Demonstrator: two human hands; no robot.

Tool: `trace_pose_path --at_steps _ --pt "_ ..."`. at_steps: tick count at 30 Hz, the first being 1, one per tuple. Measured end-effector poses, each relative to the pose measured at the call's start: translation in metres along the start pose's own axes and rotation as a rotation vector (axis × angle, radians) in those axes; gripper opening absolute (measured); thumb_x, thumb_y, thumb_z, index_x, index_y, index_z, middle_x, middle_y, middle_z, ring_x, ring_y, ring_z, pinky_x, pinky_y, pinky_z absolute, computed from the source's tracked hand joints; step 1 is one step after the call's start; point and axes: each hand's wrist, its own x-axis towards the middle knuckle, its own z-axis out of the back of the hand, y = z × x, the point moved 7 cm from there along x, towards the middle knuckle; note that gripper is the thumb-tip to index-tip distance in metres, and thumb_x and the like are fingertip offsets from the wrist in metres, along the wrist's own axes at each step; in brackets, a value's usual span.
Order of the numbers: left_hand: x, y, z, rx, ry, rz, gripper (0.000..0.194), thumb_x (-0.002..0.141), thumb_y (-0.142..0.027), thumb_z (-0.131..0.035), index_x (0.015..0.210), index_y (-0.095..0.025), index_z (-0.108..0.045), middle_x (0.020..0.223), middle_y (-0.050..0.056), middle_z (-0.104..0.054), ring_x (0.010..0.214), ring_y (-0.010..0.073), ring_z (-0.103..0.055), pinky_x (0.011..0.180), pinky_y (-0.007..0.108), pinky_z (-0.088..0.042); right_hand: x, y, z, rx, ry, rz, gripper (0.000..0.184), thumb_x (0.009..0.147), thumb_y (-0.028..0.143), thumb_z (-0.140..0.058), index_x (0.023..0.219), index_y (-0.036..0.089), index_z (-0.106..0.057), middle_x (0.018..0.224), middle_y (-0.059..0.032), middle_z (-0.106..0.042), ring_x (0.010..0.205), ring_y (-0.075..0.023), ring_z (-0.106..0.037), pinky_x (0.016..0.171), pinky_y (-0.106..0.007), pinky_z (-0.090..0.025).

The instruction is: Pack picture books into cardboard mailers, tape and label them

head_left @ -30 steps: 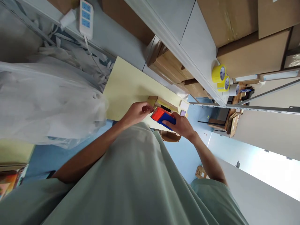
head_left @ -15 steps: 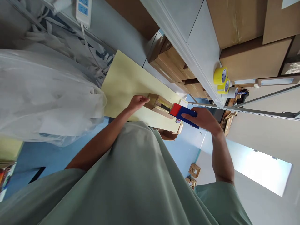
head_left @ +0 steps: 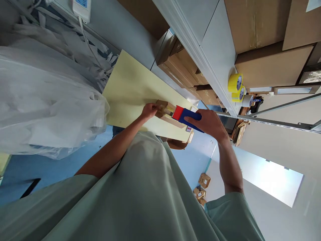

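Observation:
A small cardboard box (head_left: 173, 119) lies on the pale yellow tabletop (head_left: 127, 80), with a yellowish strip of tape along its upper face. My left hand (head_left: 149, 111) has its fingers closed at the box's left end, gripping it there. In my right hand (head_left: 205, 122) is a blue and red tape dispenser (head_left: 187, 117), held by its blue body. Its red end rests over the top of the box, toward the right end. Whether that end presses on the cardboard is hard to see.
A large translucent plastic bag (head_left: 50, 100) bulges at the left. Yellow tape rolls (head_left: 235, 83) stand on the white shelf (head_left: 215, 50) at upper right. Behind the tabletop are cardboard boxes (head_left: 183, 67). A phone (head_left: 188, 129) lies near the tabletop's right end.
My right hand first swung the tape dispenser right, past the box's end, then brought it back left over the box. My left hand has come onto the box's left end.

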Motion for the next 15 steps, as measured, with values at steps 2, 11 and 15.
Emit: trace_pose_path --at_steps 2,11,15 --pt "0.000 0.000 -0.002 0.017 -0.007 0.013 0.024 0.078 -0.046 -0.080 0.082 -0.022 -0.082 0.097 0.012 -0.084 0.098 0.0313 -0.076 0.085 0.040 -0.056 0.001 0.001 0.000 -0.012 0.004 -0.013 0.064 0.098 0.085 -0.066 0.081 0.024 -0.070 0.073 -0.0068 -0.072 0.073 -0.0254 -0.069 0.064 -0.034 -0.039" --pt "-0.004 0.002 0.000 0.160 -0.046 0.007 0.027 0.088 -0.046 -0.078 0.102 -0.024 -0.084 0.112 0.015 -0.085 0.114 0.0366 -0.077 0.100 0.044 -0.057 0.002 0.008 -0.002 -0.021 0.000 0.024 0.064 0.101 0.084 -0.063 0.085 0.023 -0.072 0.076 -0.0081 -0.074 0.074 -0.0268 -0.070 0.064 -0.035 -0.041" --pt "-0.012 0.011 0.007 0.272 -0.067 0.099 0.058 0.083 -0.029 -0.081 0.139 -0.017 -0.072 0.119 0.017 -0.083 0.120 0.0367 -0.076 0.104 0.043 -0.055 0.000 0.010 -0.004 -0.037 0.009 0.039 0.062 0.101 0.083 -0.064 0.087 0.023 -0.074 0.077 -0.0082 -0.075 0.076 -0.0272 -0.071 0.065 -0.034 -0.041"
